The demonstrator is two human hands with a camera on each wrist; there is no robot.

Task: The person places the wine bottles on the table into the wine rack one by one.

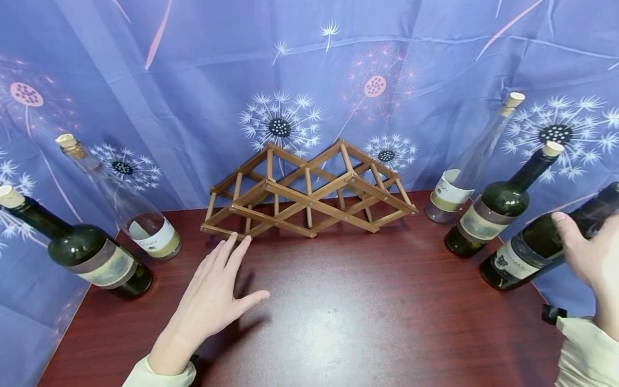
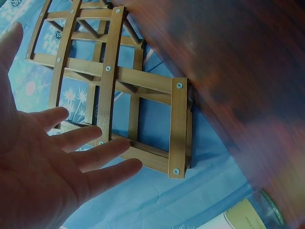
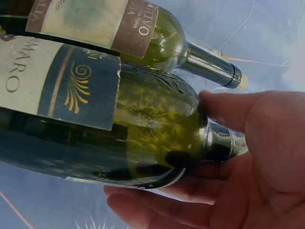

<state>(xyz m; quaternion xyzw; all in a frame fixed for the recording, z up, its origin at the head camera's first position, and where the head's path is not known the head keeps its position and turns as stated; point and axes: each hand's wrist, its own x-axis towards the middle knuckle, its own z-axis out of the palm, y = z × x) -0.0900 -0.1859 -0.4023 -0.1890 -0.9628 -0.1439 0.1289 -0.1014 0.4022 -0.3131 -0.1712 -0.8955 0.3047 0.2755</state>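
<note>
A wooden lattice wine rack (image 1: 309, 201) stands at the back of the dark red table. My left hand (image 1: 213, 293) is spread in front of its left end, fingertips close to the lowest slat and thumb out to the side, holding nothing. In the left wrist view the palm and straight fingers overlap the rack (image 2: 108, 86). At the far right, my right hand (image 1: 592, 252) reaches around the upper part of a dark green wine bottle (image 1: 517, 258). The right wrist view shows the thumb by the bottle's (image 3: 157, 124) shoulder and extended fingers on the opposite side, partly hidden behind the glass.
A corked green bottle (image 1: 488, 217) and a clear bottle (image 1: 450, 193) stand beside the right-hand bottle. On the left stand another green bottle (image 1: 103, 260) and a clear bottle (image 1: 152, 234). A blue dandelion-patterned cloth (image 1: 203, 97) hangs behind the table (image 1: 367, 312).
</note>
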